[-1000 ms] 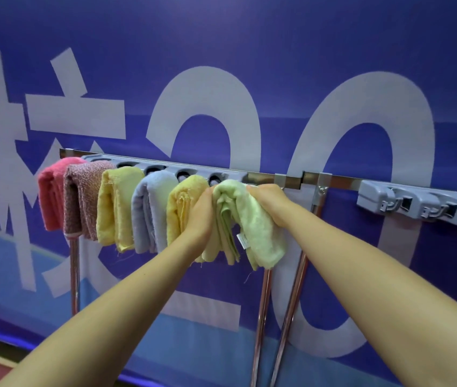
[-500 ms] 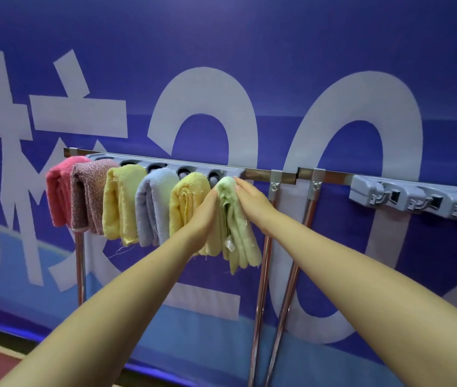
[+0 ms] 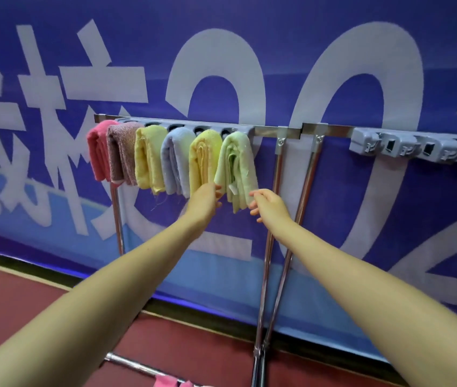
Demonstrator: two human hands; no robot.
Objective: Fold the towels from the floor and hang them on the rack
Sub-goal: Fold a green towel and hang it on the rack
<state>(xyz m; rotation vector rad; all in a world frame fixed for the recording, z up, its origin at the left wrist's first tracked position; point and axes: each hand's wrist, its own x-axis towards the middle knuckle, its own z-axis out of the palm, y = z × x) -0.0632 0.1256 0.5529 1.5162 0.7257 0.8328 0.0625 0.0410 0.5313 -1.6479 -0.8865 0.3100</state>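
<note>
**Operator A:** State of the fingers at the green towel [image 3: 235, 166]?

**Operator B:** The fingers of the left hand [image 3: 206, 198] are relaxed and slightly spread, their tips at the lower left edge of the green towel; contact cannot be confirmed. The fingers of the right hand [image 3: 269, 205] are loosely curled and apart, holding nothing, just beside the towel's lower right corner. Neither hand grips any cloth.

**Operator A:** Position of the green towel itself?

**Operator B:** Folded and draped over the rack [image 3: 266, 131], last in a row of six. A small white tag shows near its lower edge.

**Operator A:** The other units, referenced to the green towel?

**Operator B:** Touching it on the left is the orange-yellow towel [image 3: 203, 160]. Further left, in order: the pale blue towel [image 3: 175, 160], the yellow towel [image 3: 147, 157], the brown towel [image 3: 122, 155] and the pink towel [image 3: 97, 150] at the far end. All hang folded, pressed side by side.

**Operator A:** Surroundings?

**Operator B:** To the right of the green towel, the rack's chrome legs [image 3: 274, 247] run down to the red floor [image 3: 12, 291]. Further right, a grey clip holder [image 3: 417, 148] is mounted on the rail. Behind the green towel is a blue banner [image 3: 305, 51] with large white characters. Well below it, a pink cloth [image 3: 165, 382] lies at the bottom edge of the view.
</note>
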